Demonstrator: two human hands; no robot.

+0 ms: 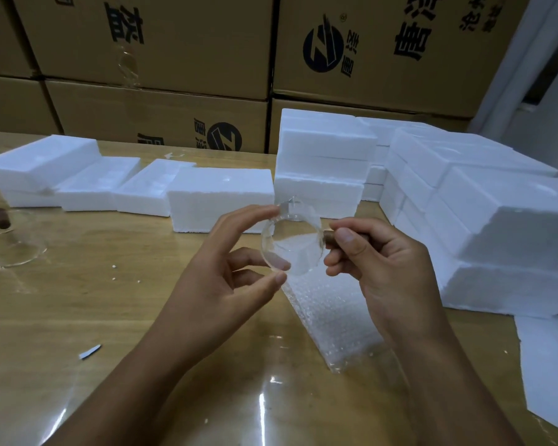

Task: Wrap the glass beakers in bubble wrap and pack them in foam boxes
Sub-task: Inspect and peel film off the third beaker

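I hold a clear glass beaker (292,244) on its side above the table, its round base facing me. My left hand (236,278) pinches the base rim between thumb and fingers. My right hand (380,262) grips the brown wooden handle (331,236) on the beaker's right side. A sheet of bubble wrap (329,320) lies on the table right under the beaker. A second glass beaker (13,239) with a brown handle lies at the far left. A closed white foam box (221,199) stands just behind my hands.
Several foam boxes (87,181) lie in a row at the back left. Tall stacks of foam boxes (484,201) fill the right side. Cardboard cartons (161,59) form a wall behind the wooden table (94,317). A flat foam piece (548,365) lies at the right edge.
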